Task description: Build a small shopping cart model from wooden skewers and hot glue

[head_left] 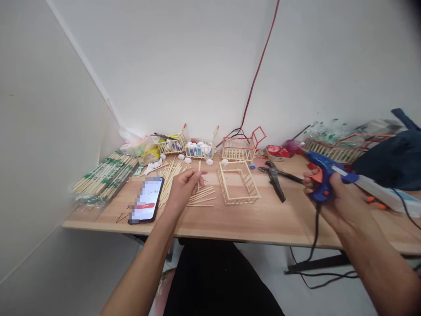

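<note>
While the left hand [187, 185] pinches a wooden stick [199, 166], right hand [324, 186] grasps blue glue gun [326, 175] | stick frame [242, 200]: on bench [204, 226], between hands | step: apparently gluing | next calls for steady alignment

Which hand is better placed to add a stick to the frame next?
Probably the left hand: it pinches a stick near the frame, while the right hand grips the glue gun.

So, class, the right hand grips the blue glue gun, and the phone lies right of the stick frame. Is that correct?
Not quite: the head view shows the phone left of the stick frame. The right hand does grip the blue glue gun.
</note>
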`<state>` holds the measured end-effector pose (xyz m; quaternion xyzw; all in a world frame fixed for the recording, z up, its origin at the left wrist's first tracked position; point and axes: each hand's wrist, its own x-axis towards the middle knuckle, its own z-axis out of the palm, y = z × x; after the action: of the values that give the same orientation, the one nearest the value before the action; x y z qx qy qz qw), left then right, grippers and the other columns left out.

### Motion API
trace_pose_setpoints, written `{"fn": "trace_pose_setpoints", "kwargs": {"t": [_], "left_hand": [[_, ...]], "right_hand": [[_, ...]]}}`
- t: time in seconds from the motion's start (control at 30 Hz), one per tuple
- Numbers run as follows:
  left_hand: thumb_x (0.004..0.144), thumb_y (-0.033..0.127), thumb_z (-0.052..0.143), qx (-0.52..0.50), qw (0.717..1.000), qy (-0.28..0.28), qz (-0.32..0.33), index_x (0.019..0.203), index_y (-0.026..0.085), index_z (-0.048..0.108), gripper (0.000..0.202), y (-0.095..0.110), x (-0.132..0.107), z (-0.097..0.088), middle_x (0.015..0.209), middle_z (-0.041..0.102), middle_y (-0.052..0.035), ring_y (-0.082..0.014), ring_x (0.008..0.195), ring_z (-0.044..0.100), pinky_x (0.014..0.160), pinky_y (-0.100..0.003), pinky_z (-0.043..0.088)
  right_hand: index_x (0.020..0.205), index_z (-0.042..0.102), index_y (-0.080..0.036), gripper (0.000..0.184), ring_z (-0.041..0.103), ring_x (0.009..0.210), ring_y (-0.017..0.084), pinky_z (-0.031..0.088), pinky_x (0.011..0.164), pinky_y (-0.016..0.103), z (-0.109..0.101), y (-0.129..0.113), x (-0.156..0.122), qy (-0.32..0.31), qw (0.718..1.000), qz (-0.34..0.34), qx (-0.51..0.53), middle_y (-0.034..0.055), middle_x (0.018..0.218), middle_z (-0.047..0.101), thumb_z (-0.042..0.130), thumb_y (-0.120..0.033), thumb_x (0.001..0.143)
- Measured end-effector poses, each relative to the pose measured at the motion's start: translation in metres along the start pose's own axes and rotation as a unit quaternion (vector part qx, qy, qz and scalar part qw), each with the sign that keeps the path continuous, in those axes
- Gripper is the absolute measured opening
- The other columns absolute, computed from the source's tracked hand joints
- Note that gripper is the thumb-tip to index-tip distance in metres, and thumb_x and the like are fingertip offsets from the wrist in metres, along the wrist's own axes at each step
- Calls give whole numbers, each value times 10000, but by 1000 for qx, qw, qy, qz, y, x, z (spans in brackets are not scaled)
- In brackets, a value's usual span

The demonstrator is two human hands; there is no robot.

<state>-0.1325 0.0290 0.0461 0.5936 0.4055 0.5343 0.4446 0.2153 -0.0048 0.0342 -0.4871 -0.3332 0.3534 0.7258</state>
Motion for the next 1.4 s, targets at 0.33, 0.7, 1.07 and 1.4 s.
{"fn": "trace_pose_setpoints", "kwargs": {"t": [0.33, 0.7, 1.07, 1.4], "left_hand": [[711, 445, 755, -175, 973, -145, -47, 820, 119, 627, 367, -25, 68, 25, 672, 654, -9, -21, 395, 379, 407, -178, 241], [721, 445, 729, -5, 988, -154, -31, 729, 125, 694, 323, -14, 43, 27, 595, 587, 8, -44, 465, 346, 437, -197, 225], [763, 437, 677, 33, 987, -153, 34, 681, 137, 716, 314, -17, 44, 28, 633, 623, -11, -90, 576, 457, 536, -212, 314], [686, 521, 722, -9, 997, -74, -11, 688, 132, 698, 390, -20, 50, 25, 566, 562, 16, -50, 454, 328, 442, -208, 228]], "right_hand": [[879, 659, -213, 358, 623, 789, 183, 418, 461, 205, 39, -7, -60, -83, 993, 81, -14, 69, 901, 655, 742, -522, 718], [991, 590, -165, 369, 486, 573, 89, 402, 492, 236, 55, 7, -85, -178, 976, 59, -110, 72, 923, 611, 585, -517, 879], [915, 581, -165, 362, 472, 556, 93, 378, 495, 239, 70, 9, -88, -187, 970, 27, -156, 29, 779, 572, 557, -526, 894], [984, 616, -168, 393, 496, 601, 104, 398, 482, 228, 56, 4, -86, -123, 980, 41, -149, 55, 881, 604, 629, -532, 835]]}}
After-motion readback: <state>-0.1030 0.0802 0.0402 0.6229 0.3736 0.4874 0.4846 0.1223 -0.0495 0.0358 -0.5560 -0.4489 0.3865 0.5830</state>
